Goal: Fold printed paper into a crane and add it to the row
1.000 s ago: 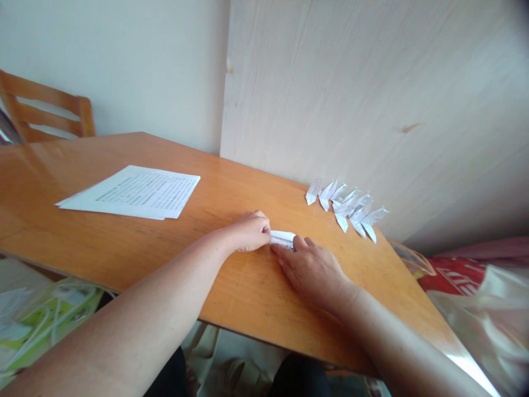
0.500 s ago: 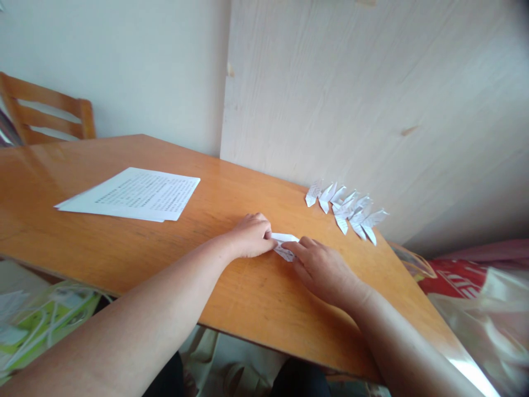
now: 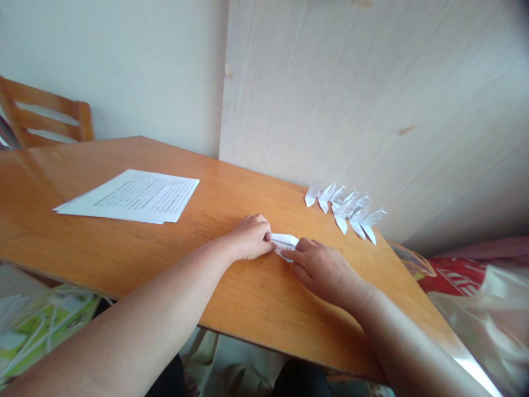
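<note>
A small folded piece of printed paper [image 3: 284, 241] lies on the wooden table between my two hands. My left hand [image 3: 253, 237] is closed, its thumb and fingers pinching the paper's left end. At the right end, my right hand [image 3: 316, 264] presses on the paper, with the index finger reaching across its near part. My right fingers are bent together and partly cover that end. Farther back on the right, several folded paper pieces [image 3: 351, 207] with pointed tips stand in a row near the wall.
A stack of printed sheets [image 3: 132, 196] rests on the left of the table [image 3: 231, 298]. A wooden chair [image 3: 45, 118] stands at the far left. Bags [image 3: 487, 309] sit beyond the right edge, and a clear bag with green contents [image 3: 49, 325] is below the left edge.
My right index finger has slid slightly along the paper toward the near side. The left hand keeps its pinch, and the row of folded pieces stays put.
</note>
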The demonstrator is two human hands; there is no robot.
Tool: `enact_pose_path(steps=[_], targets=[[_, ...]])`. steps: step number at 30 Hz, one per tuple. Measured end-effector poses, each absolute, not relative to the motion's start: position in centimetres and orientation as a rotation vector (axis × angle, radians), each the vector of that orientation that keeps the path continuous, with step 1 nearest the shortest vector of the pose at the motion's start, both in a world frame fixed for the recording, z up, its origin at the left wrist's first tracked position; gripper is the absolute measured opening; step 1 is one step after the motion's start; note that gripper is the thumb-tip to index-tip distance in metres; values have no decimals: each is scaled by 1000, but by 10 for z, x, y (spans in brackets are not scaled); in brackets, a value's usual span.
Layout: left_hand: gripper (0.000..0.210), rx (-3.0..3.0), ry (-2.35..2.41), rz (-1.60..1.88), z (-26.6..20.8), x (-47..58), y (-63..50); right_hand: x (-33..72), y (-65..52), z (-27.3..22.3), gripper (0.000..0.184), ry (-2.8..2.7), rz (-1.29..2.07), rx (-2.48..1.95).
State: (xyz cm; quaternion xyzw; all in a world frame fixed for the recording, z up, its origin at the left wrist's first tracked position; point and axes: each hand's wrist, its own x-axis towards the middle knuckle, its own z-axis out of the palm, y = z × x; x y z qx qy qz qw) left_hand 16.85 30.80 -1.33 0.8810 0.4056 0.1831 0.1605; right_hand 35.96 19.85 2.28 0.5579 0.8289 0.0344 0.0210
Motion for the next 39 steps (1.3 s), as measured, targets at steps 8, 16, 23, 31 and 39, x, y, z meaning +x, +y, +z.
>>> enact_pose_path(steps=[8, 16, 23, 31, 39], targets=[[13, 2526, 1140, 555, -14, 168, 307, 377, 196, 18, 27, 2728, -176, 1857], [12, 2525, 1135, 573, -17, 168, 309, 368, 195, 22, 25, 2613, -102, 1814], [11, 2546, 1095, 590, -18, 166, 310, 368, 190, 26, 23, 2541, -9, 1806], [11, 2554, 1090, 583, -16, 166, 308, 380, 184, 33, 26, 2560, -48, 1781], [12, 2735, 908, 717, -8, 170, 292, 377, 186, 30, 23, 2550, 13, 1809]])
